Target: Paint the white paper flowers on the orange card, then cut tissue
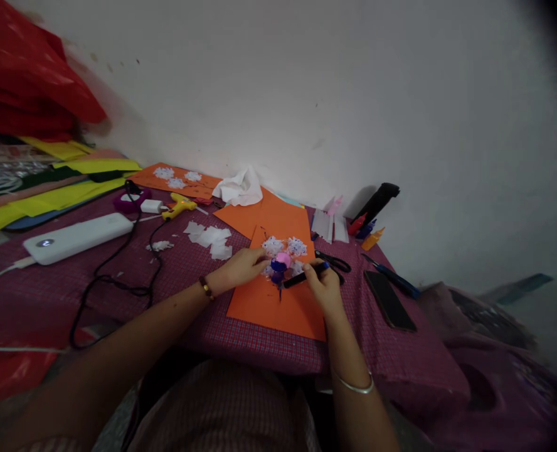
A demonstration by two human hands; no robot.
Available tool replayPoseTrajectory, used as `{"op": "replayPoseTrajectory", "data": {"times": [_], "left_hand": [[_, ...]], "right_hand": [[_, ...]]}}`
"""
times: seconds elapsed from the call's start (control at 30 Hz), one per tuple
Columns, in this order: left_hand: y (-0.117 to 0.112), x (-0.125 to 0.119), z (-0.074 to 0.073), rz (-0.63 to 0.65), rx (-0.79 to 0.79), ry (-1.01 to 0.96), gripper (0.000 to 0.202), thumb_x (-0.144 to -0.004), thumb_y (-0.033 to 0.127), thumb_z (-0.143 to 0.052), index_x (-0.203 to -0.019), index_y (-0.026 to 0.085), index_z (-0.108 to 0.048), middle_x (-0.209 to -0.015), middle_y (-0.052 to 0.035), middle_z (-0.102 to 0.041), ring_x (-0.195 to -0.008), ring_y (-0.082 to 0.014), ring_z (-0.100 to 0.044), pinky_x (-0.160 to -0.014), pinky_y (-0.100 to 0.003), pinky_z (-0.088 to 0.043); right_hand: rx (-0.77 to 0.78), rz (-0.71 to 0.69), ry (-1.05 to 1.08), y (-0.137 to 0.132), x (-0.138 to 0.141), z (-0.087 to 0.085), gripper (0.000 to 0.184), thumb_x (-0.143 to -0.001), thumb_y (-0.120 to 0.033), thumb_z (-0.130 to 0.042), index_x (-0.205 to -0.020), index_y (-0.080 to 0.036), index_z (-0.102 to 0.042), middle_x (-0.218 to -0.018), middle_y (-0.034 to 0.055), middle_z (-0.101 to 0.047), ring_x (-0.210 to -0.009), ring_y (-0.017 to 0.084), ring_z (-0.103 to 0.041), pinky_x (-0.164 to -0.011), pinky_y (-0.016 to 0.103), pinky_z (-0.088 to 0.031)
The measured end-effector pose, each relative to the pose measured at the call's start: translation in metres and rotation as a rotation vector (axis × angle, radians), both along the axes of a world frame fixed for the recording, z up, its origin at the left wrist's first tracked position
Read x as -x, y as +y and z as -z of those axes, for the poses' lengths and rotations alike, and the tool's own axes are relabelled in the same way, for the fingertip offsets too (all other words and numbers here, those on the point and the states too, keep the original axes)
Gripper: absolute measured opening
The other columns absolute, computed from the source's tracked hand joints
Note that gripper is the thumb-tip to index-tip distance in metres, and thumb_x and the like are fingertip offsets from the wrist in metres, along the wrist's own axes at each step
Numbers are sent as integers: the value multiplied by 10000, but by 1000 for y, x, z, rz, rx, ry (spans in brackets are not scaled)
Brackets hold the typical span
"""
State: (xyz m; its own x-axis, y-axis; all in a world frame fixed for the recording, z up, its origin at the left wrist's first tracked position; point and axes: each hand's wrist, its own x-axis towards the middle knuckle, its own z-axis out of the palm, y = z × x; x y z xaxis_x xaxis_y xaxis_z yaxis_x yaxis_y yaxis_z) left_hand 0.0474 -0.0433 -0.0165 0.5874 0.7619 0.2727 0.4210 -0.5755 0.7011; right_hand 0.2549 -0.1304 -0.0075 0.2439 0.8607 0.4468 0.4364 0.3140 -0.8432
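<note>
My right hand (323, 284) is closed on a black marker pen (302, 276) with a blue end. The pen slants down and left over an orange paper sheet (278, 314). My left hand (243, 268) reaches in from the other side, fingers drawn together at the edge of a small pink and dark-blue piece (281, 262). What those fingers grip, if anything, is too small to make out. Around the piece, white speckled flower shapes (297, 246) sit on the sheet, partly covered by my fingers.
To the left are a yellow glue gun (179, 206), a white power bank (78, 238), a looping black cable (118, 282) and white paper scraps (210, 237). Black scissors (334, 260), a phone (390, 300) and a blue-handled cutter (396, 279) lie right. Crumpled tissue (239, 187) rests near the wall.
</note>
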Motion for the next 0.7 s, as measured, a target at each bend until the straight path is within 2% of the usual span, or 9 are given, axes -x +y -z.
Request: {"op": "replayPoseTrajectory", "data": {"times": [0.3,0.43,0.57,0.7], "left_hand": [[0,1,0,9,92,-78,129,-837,235,-541,-846,185,-659,-805,-39,-679,-783,-195,-605,-714,-283,-434],[1,-1,0,22,174,-153,110,-814,244,-554,-796,183,-643,-765,-23,-654,-756,-180,-586,-680,-266,-434],[4,-2,-1,44,313,-243,187,-838,320,-517,-758,172,-599,-640,9,-567,-588,-134,-531,-576,-247,-421],[8,1,-3,7,400,-340,254,-846,402,-507,-725,181,-533,-615,28,-515,-533,-106,-491,-535,-231,-398]], "right_hand": [[-12,-6,119,-2,3,-4,188,-770,-358,-662,-687,-191,-635,-610,-19,-600,-584,146,-525,-577,262,-424],[-38,4,259,-1,1,0,196,-732,-361,-710,-673,-196,-623,-534,-48,-551,-492,121,-481,-485,241,-375],[-99,33,489,2,-11,1,273,-825,-476,-578,-704,-234,-541,-445,-93,-425,-378,104,-383,-395,225,-302],[-114,7,665,4,-22,-5,317,-815,-541,-546,-710,-242,-521,-430,-118,-367,-337,82,-306,-417,229,-363]]}}
